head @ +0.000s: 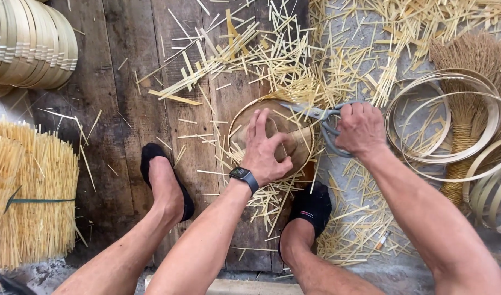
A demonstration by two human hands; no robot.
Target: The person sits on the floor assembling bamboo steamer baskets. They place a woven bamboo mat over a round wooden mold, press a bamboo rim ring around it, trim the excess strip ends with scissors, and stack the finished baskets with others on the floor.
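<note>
Down on the plank floor, the left hand [265, 146] presses spread fingers on a round bamboo hoop [237, 117] between the feet. Beside it, the right hand [361, 129] grips grey scissors [322, 114], blades at the hoop's far rim among strewn splints [294, 60].

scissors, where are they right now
In the head view, the grey-handled scissors sit right of centre, gripped by the right hand, blades pointing left over the rim of the round bamboo frame that the left hand presses down.

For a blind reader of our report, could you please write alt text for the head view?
A person's left hand presses a round bamboo-rimmed frame on a wooden block, while the right hand works grey scissors at its rim. Cut bamboo slivers litter the plank floor; bamboo hoops lie to the right.
</note>
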